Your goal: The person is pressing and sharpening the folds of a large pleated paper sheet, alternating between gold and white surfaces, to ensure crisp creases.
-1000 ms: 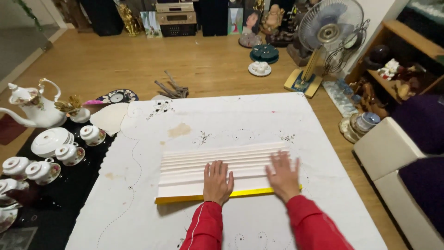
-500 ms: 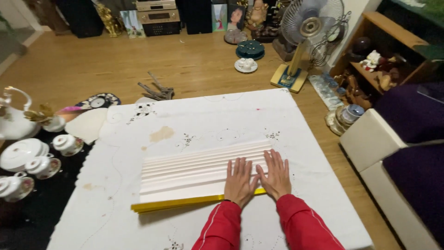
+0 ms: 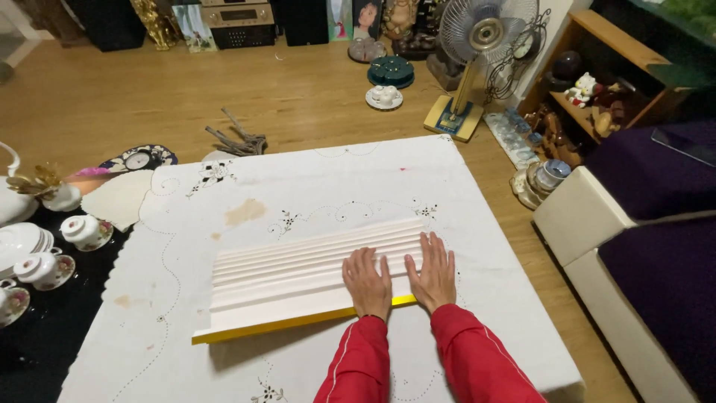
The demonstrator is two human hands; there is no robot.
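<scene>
Pleated white paper sheet with yellow front edge (image 3: pixel 298 280) lying mid white embroidered tablecloth (image 3: pixel 358 179), folded nearly throughout, last fold unfinished; left hand (image 3: pixel 368 282) and right hand (image 3: pixel 432 270) flat, fingers spread, pressing right end.

Left hand (image 3: pixel 368 282) & right hand (image 3: pixel 433 270) lie flat on the pleated white sheet (image 3: pixel 298 272), covering its right end, so folds underneath can't be seen. Left of sheet, white teapot (image 3: pixel 9 201) & saucer (image 3: pixel 10 306) cut by frame edge. Sleeves run off bottom edge.
</scene>
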